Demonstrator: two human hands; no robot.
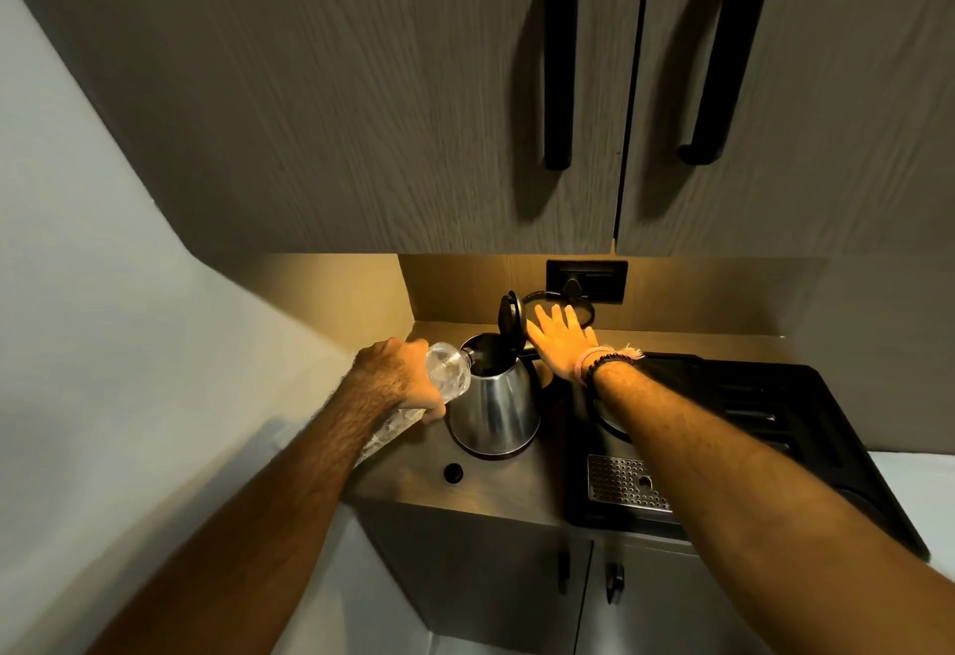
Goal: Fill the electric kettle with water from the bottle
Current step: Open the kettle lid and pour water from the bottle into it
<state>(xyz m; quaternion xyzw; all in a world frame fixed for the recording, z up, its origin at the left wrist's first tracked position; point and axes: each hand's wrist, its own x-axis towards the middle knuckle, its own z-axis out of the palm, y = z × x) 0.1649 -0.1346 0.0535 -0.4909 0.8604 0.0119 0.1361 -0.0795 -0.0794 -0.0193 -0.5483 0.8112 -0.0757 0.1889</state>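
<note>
A steel electric kettle (496, 409) stands on the counter with its black lid (510, 316) flipped up. My left hand (398, 378) grips a clear plastic bottle (447, 370), tilted so its neck rests at the kettle's open mouth. My right hand (560, 339) is spread flat with fingers apart, just right of the upright lid and above the kettle's handle side, holding nothing. I cannot tell whether it touches the lid. Beaded bracelets sit on that wrist.
A black bottle cap (453, 472) lies on the counter (413, 479) in front of the kettle. A black tray (775, 427) with a metal drip grille (622, 481) sits to the right. A wall socket (586, 280) and cord are behind; upper cabinets (413, 112) hang overhead.
</note>
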